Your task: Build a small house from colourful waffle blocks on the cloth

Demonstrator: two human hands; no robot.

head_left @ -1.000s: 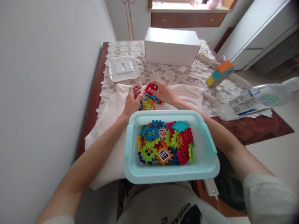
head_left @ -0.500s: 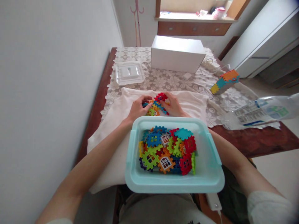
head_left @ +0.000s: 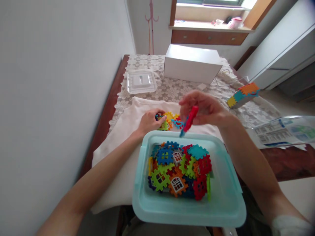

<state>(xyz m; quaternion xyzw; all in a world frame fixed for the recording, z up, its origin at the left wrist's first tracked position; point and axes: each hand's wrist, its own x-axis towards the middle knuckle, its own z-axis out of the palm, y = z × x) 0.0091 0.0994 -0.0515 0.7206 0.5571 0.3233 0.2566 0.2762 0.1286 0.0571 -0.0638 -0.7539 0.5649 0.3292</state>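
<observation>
One red piece (head_left: pixel 192 117), blue at its lower end, is pinched in the right hand (head_left: pixel 202 108) above the tub's (head_left: pixel 188 214) far rim, nearly edge-on, its long axis slanting down-left. Beyond, the left hand (head_left: pixel 152 120) grips a cluster (head_left: pixel 169 117) on the cloth (head_left: pixel 116 157), probably to steady it; the tub sits close, likely for easy reach.

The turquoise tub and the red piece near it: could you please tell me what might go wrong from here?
The red piece in the right hand appears near the far rim of the turquoise tub; if it slips, it might fall among the loose pieces inside.

The right forearm passes close to the tub in this view, so a bump could perhaps shift it.
</observation>
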